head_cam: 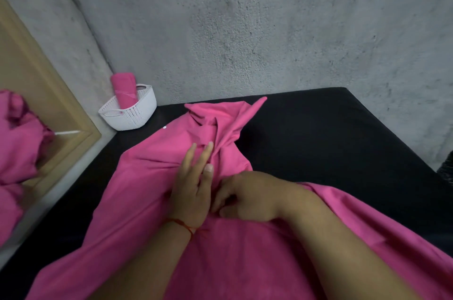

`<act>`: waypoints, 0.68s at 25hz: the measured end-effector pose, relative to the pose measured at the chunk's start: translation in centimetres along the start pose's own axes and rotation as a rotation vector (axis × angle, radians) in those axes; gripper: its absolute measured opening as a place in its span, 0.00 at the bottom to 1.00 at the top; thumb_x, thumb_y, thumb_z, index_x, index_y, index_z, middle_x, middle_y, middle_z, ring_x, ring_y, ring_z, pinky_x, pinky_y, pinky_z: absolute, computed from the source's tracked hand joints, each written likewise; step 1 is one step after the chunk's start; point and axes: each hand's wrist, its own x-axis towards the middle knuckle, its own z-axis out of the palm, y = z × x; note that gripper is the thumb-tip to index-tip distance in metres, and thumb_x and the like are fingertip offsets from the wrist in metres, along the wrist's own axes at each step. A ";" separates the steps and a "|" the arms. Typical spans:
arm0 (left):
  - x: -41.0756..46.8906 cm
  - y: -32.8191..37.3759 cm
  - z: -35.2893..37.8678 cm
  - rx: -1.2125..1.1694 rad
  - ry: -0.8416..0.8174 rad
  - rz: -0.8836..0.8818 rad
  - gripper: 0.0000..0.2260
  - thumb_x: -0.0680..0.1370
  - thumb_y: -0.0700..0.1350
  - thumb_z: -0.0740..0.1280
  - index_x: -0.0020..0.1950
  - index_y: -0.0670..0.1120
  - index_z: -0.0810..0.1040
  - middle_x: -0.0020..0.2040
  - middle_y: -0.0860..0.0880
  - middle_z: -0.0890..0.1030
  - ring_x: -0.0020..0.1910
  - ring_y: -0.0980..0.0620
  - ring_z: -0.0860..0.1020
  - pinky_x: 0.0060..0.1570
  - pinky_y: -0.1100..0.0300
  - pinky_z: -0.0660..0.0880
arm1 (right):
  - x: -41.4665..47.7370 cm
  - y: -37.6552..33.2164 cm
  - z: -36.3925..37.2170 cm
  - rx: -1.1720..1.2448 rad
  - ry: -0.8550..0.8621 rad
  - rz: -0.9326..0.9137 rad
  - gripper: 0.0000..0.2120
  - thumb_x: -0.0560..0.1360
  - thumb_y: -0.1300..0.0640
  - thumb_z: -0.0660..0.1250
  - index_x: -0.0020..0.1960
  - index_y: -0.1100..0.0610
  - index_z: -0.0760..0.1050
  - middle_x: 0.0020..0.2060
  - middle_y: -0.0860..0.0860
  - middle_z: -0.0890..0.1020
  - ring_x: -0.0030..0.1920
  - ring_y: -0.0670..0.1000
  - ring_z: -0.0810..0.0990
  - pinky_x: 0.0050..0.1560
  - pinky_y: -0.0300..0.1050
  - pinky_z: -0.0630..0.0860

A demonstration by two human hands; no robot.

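While the left hand [193, 192] lay flat with straight fingers pressing the pink cloth [152, 177] on the black surface [331, 133], the right hand [247, 198], just beside it, pinched a fold in curled fingers. Smoothing before a fold seemed the step in hand. Next, the bunched end at twelve o'clock wanted flattening. The cloth's long axis ran from six to twelve o'clock, and its far corner pointed to one.

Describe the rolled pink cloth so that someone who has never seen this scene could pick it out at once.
Find the corner of the rough grey wall, left of the black surface, where a white perforated plastic basket stands. The rolled pink cloth stands tilted inside it. Unlike the large pink cloth spread nearby, it is a tight roll.
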 end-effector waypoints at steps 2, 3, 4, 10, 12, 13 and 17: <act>0.5 -0.6 0.2 0.084 -0.071 0.007 0.23 0.83 0.63 0.46 0.76 0.70 0.68 0.81 0.58 0.64 0.79 0.60 0.60 0.79 0.57 0.57 | -0.4 -0.1 -1.0 0.138 -0.049 0.034 0.11 0.80 0.51 0.70 0.60 0.42 0.85 0.56 0.36 0.86 0.55 0.38 0.82 0.65 0.43 0.78; 0.6 -0.7 0.4 0.121 -0.101 0.010 0.24 0.83 0.62 0.45 0.75 0.69 0.70 0.79 0.59 0.67 0.78 0.58 0.63 0.79 0.52 0.59 | -0.5 0.0 -1.3 0.195 -0.042 0.039 0.10 0.80 0.53 0.70 0.58 0.43 0.86 0.54 0.36 0.86 0.55 0.37 0.83 0.64 0.41 0.78; 0.7 -0.8 0.5 0.158 -0.123 0.017 0.24 0.82 0.62 0.45 0.74 0.67 0.70 0.77 0.58 0.71 0.76 0.57 0.66 0.78 0.49 0.61 | -0.6 0.1 -1.4 0.273 -0.001 0.058 0.10 0.80 0.55 0.70 0.56 0.45 0.87 0.51 0.36 0.87 0.53 0.38 0.84 0.63 0.40 0.78; 0.8 -1.6 1.1 0.170 0.055 -0.095 0.29 0.82 0.59 0.50 0.77 0.46 0.72 0.74 0.47 0.76 0.73 0.47 0.72 0.75 0.52 0.66 | -0.4 3.5 -1.5 0.122 0.546 0.635 0.11 0.75 0.46 0.71 0.57 0.41 0.82 0.52 0.42 0.86 0.56 0.51 0.84 0.56 0.49 0.79; 0.7 -1.4 1.2 0.180 0.135 -0.098 0.27 0.82 0.59 0.53 0.70 0.44 0.79 0.66 0.46 0.81 0.67 0.44 0.75 0.71 0.49 0.70 | -0.2 4.1 -0.7 0.116 0.478 0.684 0.24 0.74 0.35 0.70 0.67 0.42 0.79 0.59 0.43 0.85 0.61 0.53 0.83 0.59 0.52 0.79; 0.6 -1.5 1.2 0.180 0.172 -0.086 0.25 0.81 0.59 0.54 0.63 0.45 0.81 0.59 0.46 0.82 0.62 0.43 0.76 0.67 0.48 0.71 | 0.1 4.1 -0.3 0.148 0.484 0.658 0.26 0.75 0.33 0.70 0.68 0.43 0.79 0.59 0.43 0.85 0.61 0.53 0.82 0.59 0.53 0.79; 1.1 -1.6 0.7 0.166 0.229 -0.112 0.14 0.76 0.59 0.60 0.45 0.50 0.76 0.47 0.50 0.77 0.51 0.46 0.74 0.56 0.44 0.74 | 0.6 3.3 1.1 0.049 0.485 0.486 0.15 0.77 0.39 0.69 0.61 0.41 0.81 0.52 0.43 0.82 0.56 0.53 0.79 0.59 0.56 0.77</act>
